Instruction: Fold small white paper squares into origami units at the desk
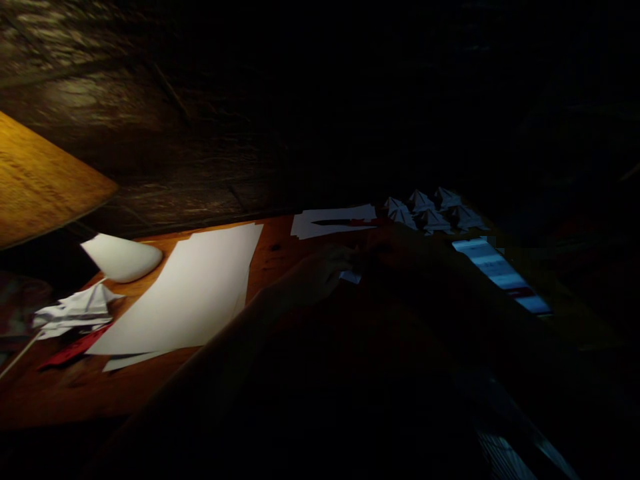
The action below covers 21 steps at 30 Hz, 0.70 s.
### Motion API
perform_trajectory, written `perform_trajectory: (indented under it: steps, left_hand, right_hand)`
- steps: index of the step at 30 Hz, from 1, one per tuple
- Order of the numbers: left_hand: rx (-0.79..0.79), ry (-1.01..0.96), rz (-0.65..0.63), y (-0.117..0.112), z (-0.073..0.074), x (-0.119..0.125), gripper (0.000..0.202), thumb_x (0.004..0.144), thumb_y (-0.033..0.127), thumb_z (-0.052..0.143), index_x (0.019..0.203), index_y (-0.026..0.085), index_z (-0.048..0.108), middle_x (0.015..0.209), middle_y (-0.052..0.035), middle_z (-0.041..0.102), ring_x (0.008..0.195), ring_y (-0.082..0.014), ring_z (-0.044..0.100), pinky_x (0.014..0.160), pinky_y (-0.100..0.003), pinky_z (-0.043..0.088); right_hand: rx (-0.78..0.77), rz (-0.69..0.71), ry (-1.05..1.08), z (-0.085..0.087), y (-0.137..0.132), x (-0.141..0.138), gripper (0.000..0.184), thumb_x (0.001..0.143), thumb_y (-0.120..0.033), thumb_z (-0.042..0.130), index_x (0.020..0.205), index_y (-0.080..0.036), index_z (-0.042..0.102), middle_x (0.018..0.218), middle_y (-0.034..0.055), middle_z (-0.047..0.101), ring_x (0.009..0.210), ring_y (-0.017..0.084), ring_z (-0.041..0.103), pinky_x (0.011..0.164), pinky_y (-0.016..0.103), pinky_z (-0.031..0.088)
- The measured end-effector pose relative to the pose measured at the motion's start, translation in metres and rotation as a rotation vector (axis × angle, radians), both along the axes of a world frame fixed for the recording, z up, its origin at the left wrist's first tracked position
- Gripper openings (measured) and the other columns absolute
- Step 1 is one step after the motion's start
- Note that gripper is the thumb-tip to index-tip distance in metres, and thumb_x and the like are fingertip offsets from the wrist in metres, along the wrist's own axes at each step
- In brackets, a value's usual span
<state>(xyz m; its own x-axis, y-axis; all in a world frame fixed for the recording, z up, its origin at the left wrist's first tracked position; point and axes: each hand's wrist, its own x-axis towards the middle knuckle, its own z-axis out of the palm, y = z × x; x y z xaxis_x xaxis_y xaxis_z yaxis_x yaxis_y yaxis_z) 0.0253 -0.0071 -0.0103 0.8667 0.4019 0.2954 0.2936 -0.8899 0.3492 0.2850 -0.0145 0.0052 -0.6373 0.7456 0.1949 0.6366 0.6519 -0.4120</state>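
My left hand [324, 268] is over the middle of the wooden table, its fingers bent and closed on a small piece of white paper [351, 276]. Close by on the right is my right hand [393, 245], in deep shadow; its fingers are too dark to make out. Just beyond the hands lies a small stack of white paper [307, 225] with a dark pointed blade [333, 222] and something reddish on it. Several folded white paper shapes [431, 218] stand in rows behind my right hand.
Large white sheets [185, 293] lie on the table [45, 400] at left. Beside them are a curved white object [125, 259], a crumpled-looking folded paper [83, 310] and a flat red item [75, 348]. A bright phone-like screen [500, 273] is at right. A yellow-brown panel [45, 183] juts in upper left.
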Motion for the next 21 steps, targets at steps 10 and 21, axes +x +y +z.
perform_trajectory:
  steps: [10, 21]
  left_hand:
    - [0.012, 0.061, 0.026, 0.000, 0.003, -0.001, 0.035, 0.091, 0.005, 0.047, 0.115, 0.018, 0.068, 0.130, -0.0089, 0.061, 0.126, -0.0240, 0.053, 0.109, -0.046, 0.047]
    - [-0.030, 0.116, 0.090, -0.012, 0.014, -0.001, 0.038, 0.091, 0.008, 0.048, 0.124, 0.022, 0.062, 0.127, -0.0097, 0.061, 0.121, -0.0272, 0.055, 0.106, -0.053, 0.046]
  right_hand:
    - [-0.200, 0.026, -0.160, 0.004, 0.000, 0.002, 0.041, 0.073, -0.005, 0.057, 0.097, -0.025, 0.083, 0.099, 0.0037, 0.077, 0.081, 0.017, 0.066, 0.071, 0.026, 0.047]
    - [-0.393, -0.114, -0.176, 0.011, -0.010, 0.000, 0.048, 0.070, -0.007, 0.058, 0.106, -0.028, 0.082, 0.100, 0.0024, 0.080, 0.077, 0.020, 0.070, 0.073, 0.029, 0.050]
